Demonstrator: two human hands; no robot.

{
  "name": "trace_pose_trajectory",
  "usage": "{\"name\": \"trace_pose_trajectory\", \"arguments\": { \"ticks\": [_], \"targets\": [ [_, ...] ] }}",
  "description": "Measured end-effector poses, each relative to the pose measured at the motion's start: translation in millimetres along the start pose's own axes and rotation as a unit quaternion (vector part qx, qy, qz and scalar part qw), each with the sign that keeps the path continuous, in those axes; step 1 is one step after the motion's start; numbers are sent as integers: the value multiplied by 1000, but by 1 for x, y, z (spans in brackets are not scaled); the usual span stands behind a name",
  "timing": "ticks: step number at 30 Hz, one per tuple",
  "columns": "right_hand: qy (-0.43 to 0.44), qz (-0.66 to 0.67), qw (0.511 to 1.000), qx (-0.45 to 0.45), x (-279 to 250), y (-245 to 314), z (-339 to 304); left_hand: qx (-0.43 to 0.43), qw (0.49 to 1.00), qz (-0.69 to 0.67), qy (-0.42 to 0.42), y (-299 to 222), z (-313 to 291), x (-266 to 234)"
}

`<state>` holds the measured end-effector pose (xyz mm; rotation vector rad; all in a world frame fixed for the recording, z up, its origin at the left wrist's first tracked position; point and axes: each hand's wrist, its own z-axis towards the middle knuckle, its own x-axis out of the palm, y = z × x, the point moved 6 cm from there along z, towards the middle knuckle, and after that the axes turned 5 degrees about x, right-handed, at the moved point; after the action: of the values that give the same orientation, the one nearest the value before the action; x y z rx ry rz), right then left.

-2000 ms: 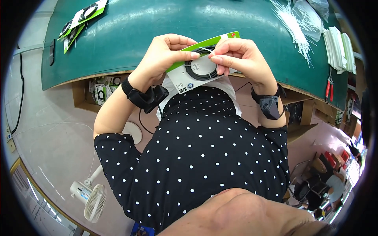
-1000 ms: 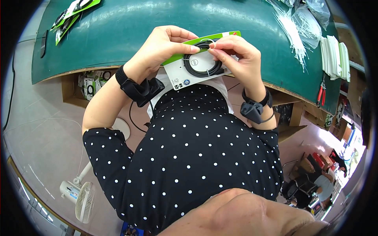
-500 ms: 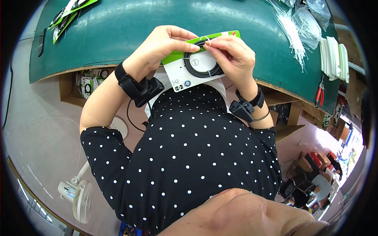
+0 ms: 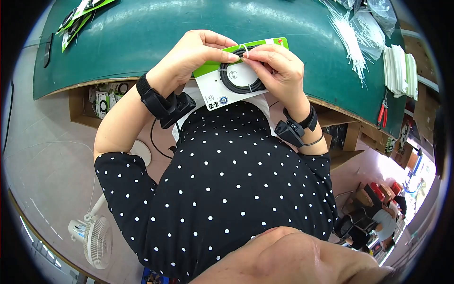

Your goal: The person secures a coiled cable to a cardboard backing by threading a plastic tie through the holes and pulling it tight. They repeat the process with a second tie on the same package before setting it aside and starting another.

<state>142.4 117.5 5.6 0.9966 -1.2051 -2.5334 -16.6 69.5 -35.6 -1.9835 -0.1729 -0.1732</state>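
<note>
A coil of black cable [image 4: 239, 88] lies against a green-and-white backing card [image 4: 211, 89] at the table's near edge. My left hand [image 4: 198, 51] grips the card's left side, its thumb pressed on the coil's top and its fingers behind. My right hand [image 4: 279, 68] pinches a thin white cable tie [image 4: 245, 49] that loops over the top of the coil. More ties circle the coil at its left side and bottom. The coil's right part is hidden behind my right hand.
Loose white cable ties [image 4: 347, 40] are heaped at the right, near plastic bags [image 4: 369, 33]. Beyond them stand stacked cards [image 4: 397, 71] and red-handled pliers [image 4: 382, 113]. Carded cables [image 4: 78, 26] lie far left. A fan [image 4: 97, 239] stands on the floor.
The white tie's loop at the top of the coil looks smaller and narrower. My right fingertips have shifted slightly left; the left hand keeps its hold on the card.
</note>
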Motion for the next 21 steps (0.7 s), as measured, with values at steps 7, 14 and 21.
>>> {"name": "trace_pose_trajectory", "arguments": {
  "ticks": [7,14,21],
  "targets": [
    [11,-70,995,-77,3,6,1,-3,1000,-10,5,-1,-1,1],
    [21,-21,999,-24,-2,4,1,5,1000,-2,11,-3,-3,5],
    [41,-125,988,-86,-5,20,0,27,999,14,-13,-14,-7,7]
  ]
}}
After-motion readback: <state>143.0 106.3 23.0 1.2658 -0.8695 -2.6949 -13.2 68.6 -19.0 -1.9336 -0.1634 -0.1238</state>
